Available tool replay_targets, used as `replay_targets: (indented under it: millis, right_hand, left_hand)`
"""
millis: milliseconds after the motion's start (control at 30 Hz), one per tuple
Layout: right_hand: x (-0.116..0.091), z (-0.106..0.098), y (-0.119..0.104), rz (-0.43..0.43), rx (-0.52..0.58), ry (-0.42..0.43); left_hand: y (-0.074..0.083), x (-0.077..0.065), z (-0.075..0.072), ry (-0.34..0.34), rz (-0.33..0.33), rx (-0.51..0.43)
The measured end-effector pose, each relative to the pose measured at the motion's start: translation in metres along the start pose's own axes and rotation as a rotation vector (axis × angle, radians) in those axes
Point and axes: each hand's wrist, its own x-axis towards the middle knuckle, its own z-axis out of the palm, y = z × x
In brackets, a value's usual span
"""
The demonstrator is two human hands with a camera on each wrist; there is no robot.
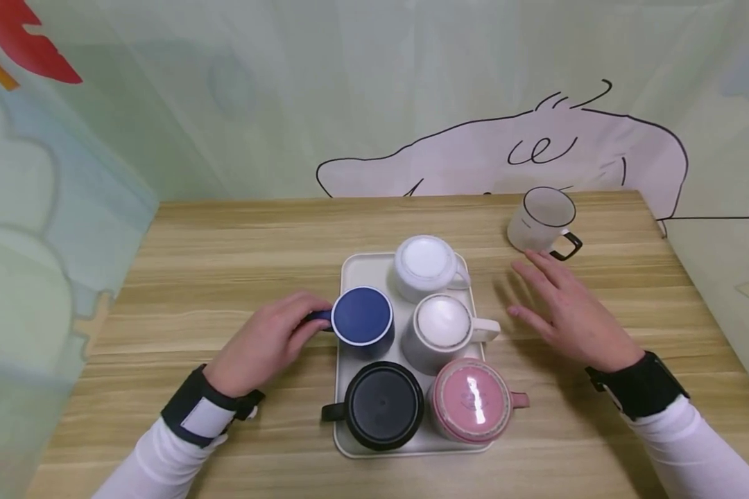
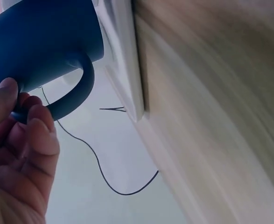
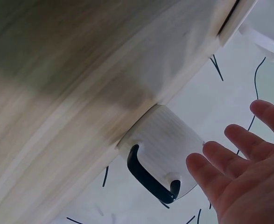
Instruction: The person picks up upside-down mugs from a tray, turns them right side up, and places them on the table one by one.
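Observation:
My left hand [image 1: 267,341] pinches the handle of a dark blue mug [image 1: 363,317] between thumb and fingers. The mug's round blue face with a white edge points up, over the left side of a pale tray [image 1: 363,265]. In the left wrist view, thumb and fingertips close on the upper part of the handle [image 2: 83,88]. My right hand [image 1: 564,315] is spread with fingers extended, holding nothing. Just beyond its fingertips, an upright white mug [image 1: 529,227] with a dark rim and black handle [image 3: 148,175] stands on the table.
On the tray, a white mug [image 1: 426,258], a white-grey mug [image 1: 443,322], a pink mug [image 1: 473,400] and a black mug [image 1: 383,405] stand bottom up. Some handles stick out past the tray's sides. A printed curtain [image 1: 274,104] hangs behind the wooden table [image 1: 243,256].

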Motion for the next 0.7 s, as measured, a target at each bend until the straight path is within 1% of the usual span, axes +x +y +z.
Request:
replay_targets:
  millis: [100, 200, 333, 533, 700]
  right_hand:
    - [0.000, -0.001, -0.001, 0.011, 0.008, -0.006]
    - [0.001, -0.004, -0.003, 0.014, 0.031, 0.010]
    - [0.004, -0.008, -0.007, 0.011, 0.078, 0.050]
    - [0.009, -0.015, -0.014, 0.012, 0.148, 0.079]
    - [0.016, -0.022, -0.022, -0.007, 0.219, 0.118]
  left_hand:
    - [0.002, 0.001, -0.005, 0.015, -0.011, -0.006]
    - [0.004, 0.003, -0.010, 0.030, -0.038, -0.004]
    - [0.005, 0.005, -0.015, 0.076, -0.060, -0.006]
    - [0.007, 0.011, -0.019, 0.139, -0.070, -0.015]
    - [0.009, 0.020, -0.020, 0.207, -0.091, -0.096]
